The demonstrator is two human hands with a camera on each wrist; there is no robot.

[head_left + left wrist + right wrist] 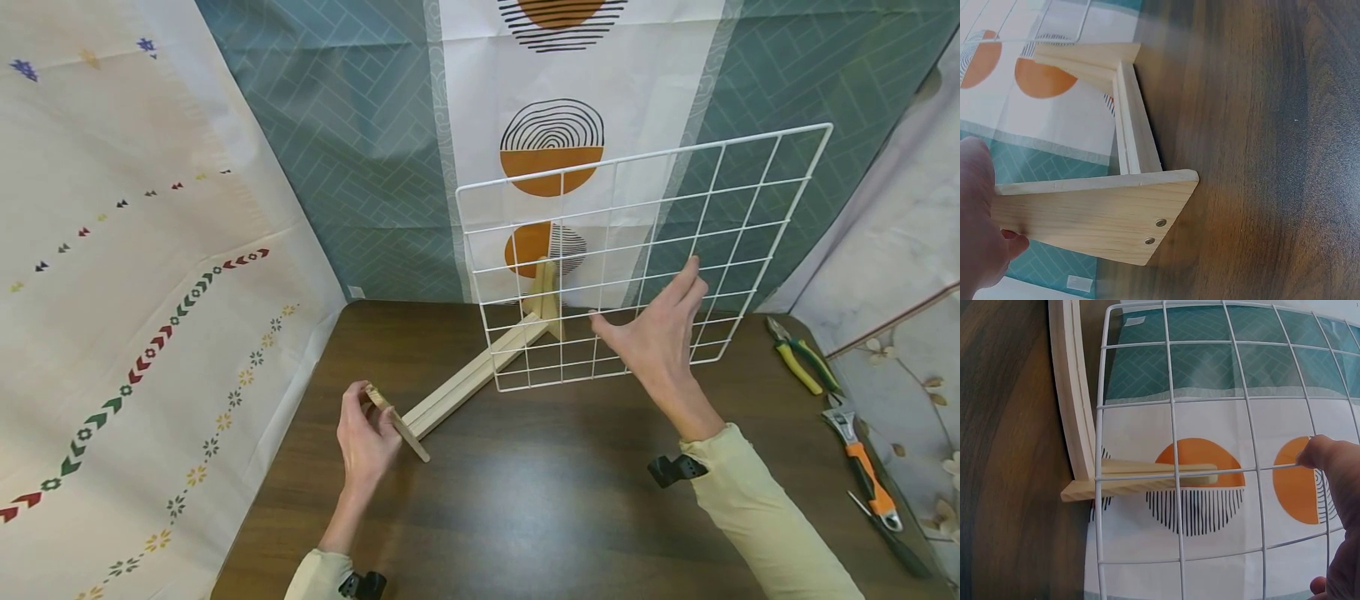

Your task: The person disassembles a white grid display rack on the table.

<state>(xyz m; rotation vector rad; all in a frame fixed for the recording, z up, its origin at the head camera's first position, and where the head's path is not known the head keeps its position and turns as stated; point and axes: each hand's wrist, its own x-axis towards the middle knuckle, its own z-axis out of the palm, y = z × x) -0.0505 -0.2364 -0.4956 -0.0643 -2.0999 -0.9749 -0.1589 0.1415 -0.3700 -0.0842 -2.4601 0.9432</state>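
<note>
A pale wooden stand rests on the dark table, its grooved rail point(474, 375) joining two upright end boards. My left hand point(367, 437) grips the near end board point(1097, 215) by its upper part, thumb on the outer face and fingers over the other side. Two screw heads point(1160, 222) show low on that face. My right hand point(663, 333) holds a white wire grid panel point(645, 157) by its wires, with thumb and fingers spread. Tilted, the panel overlaps the far end board point(550, 292) in the head view, its lower edge near the rail.
Along the table's right edge lie pliers point(798, 358) with yellow-green handles, an adjustable wrench point(862, 467) with an orange and black handle, and a screwdriver point(892, 537). Patterned cloth point(360, 167) hangs behind the table and at both sides.
</note>
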